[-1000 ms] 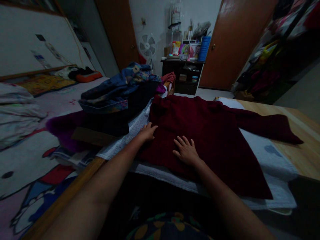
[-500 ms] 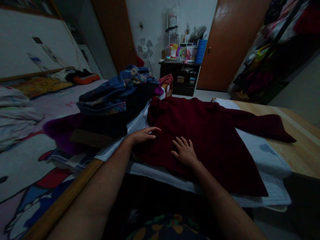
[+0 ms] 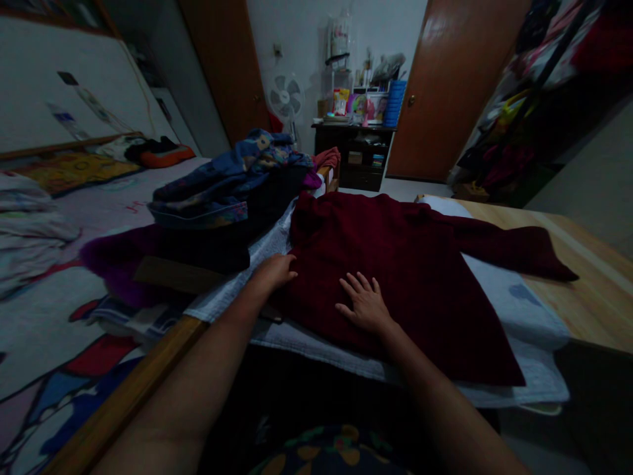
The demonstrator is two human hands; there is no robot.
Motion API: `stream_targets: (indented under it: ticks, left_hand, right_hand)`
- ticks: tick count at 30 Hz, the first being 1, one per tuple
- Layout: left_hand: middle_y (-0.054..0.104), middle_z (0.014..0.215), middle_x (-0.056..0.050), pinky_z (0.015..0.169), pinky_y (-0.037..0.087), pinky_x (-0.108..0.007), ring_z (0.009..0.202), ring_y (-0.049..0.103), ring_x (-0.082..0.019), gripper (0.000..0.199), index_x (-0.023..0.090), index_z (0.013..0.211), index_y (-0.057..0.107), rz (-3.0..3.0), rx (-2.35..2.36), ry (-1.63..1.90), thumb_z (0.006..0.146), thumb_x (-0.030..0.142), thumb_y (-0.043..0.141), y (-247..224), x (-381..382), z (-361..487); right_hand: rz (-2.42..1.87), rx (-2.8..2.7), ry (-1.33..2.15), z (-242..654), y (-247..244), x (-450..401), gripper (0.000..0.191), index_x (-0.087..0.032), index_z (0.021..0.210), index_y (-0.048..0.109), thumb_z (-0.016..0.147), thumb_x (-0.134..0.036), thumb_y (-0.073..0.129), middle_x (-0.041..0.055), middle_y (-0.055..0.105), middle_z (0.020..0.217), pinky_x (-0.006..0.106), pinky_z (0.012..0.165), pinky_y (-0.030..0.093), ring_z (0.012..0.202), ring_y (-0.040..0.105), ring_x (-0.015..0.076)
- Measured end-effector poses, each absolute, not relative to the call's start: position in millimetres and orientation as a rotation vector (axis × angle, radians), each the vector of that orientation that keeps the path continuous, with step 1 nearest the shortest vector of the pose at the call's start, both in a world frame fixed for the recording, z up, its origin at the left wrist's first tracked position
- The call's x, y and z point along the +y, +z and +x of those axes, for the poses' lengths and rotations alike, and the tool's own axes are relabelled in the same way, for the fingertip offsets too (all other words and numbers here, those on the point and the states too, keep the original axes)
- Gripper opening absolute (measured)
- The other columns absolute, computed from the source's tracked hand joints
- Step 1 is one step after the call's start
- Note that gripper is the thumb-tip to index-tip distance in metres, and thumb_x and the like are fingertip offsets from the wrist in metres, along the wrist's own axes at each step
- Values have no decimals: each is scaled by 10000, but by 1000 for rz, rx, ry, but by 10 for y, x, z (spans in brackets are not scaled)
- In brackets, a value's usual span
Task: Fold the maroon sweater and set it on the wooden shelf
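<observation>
A dark red long-sleeved garment (image 3: 410, 284) lies spread over a pale cloth (image 3: 529, 316), one sleeve stretched to the right across the wooden surface. At the garment's left edge is my left hand (image 3: 277, 269), its fingers bent together at the fabric; whether cloth is pinched between them is too dark to make out. My right hand (image 3: 364, 303) lies flat on the lower middle of the garment, palm down and fingers spread.
Piled blue patterned clothes (image 3: 222, 178) and purple fabric (image 3: 119, 254) lie to the left on the bed. A wooden table (image 3: 583, 244) extends right. Farther back stand a fan (image 3: 285, 95) and a dark cabinet (image 3: 346, 158).
My left hand has moved slightly left to the garment's edge, and its fingers have drawn in from a more open pose. My right hand remains on the cloth.
</observation>
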State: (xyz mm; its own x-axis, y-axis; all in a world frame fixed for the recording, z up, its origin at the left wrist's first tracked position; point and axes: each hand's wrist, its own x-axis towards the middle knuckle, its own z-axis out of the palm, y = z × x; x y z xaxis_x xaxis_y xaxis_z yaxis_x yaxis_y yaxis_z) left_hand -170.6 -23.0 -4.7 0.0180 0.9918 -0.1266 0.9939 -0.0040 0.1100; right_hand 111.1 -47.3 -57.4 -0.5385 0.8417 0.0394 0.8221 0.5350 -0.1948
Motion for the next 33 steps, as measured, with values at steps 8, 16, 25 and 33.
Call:
stream_targets:
  ticks: [8,16,25,33]
  left_hand:
    - [547,1259,-165,808,491,-405,1024,624,-326,511,260,1326,459,2133,2309,-136,855,436,551,-118,-313,-1578]
    - [457,1439,-74,968,428,-303,1222,511,-237,968,254,1493,172,1877,1544,103,678,319,689,317,-488,-1787]
    - [595,1261,-60,1031,372,-326,1175,529,-213,532,204,1251,572,1998,1518,350,722,157,555,273,-430,-1602]
    - [693,986,-64,765,518,-329,874,655,-220,451,152,1100,621,1513,1708,784,699,355,655,202,-446,-1560]
  right_hand:
    - [-1438,-2640,153,1084,-629,-561,620,-301,1444,362,891,-563,461,68,261,1552,564,1132,95,1436,156,296]
    - [-1189,-2673,291,1106,-619,-585,457,-271,1379,472,934,-374,457,61,335,1521,410,1151,201,1396,294,213]
    - [-1212,-2694,391,1089,-533,-648,651,-241,1426,405,886,-605,428,97,260,1550,468,1155,109,1427,204,263]
    - [-1357,-2663,458,911,-497,-788,836,-205,1423,389,796,-759,413,185,221,1546,609,1097,52,1418,160,378]
